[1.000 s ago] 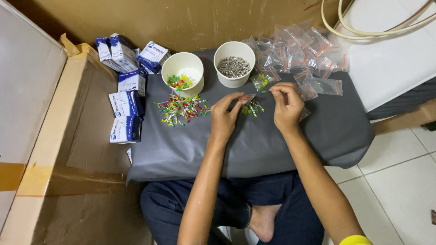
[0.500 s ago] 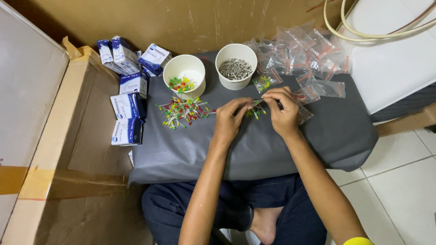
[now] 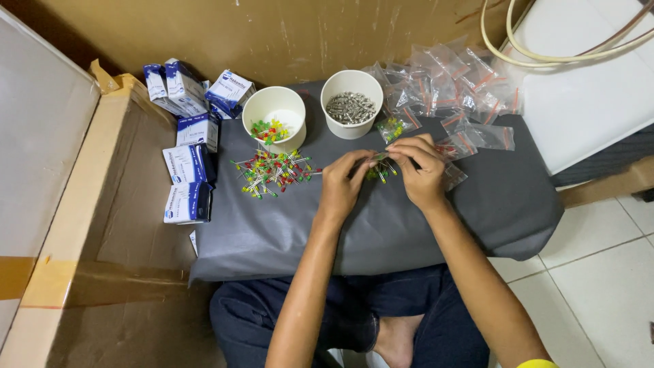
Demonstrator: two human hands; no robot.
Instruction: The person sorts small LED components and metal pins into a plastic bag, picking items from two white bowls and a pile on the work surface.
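Left hand: the left hand rests on the grey cloth-covered board, fingers curled and pinching a few small LEDs at their tips.
Right hand: the right hand meets the left over the same LEDs, fingers closed in a pinch; a small clear bag lies under or just beside it (whether the fingers also hold the bag I cannot tell).
Where the LEDs are: the handful being worked sits between the two sets of fingertips, near the middle of the board; a loose pile of red, yellow and green LEDs lies to the left, apart from the hands.
Left cup: a white paper cup holds a small layer of coloured LEDs at the bottom.
Right cup: a second white paper cup holds a heap of small silvery metal parts, too fine to name.
Bags: a stack of clear zip bags lies behind the right hand, some with coloured LEDs inside.
Boxes: blue-and-white cartons stand and lie along the left edge, closed.
Risk, spill: my judgement is that a loose pinch could scatter LEDs off the near edge onto the lap.
Risk, cups: a forearm swinging forward could tip either cup, since both stand just behind the hands.
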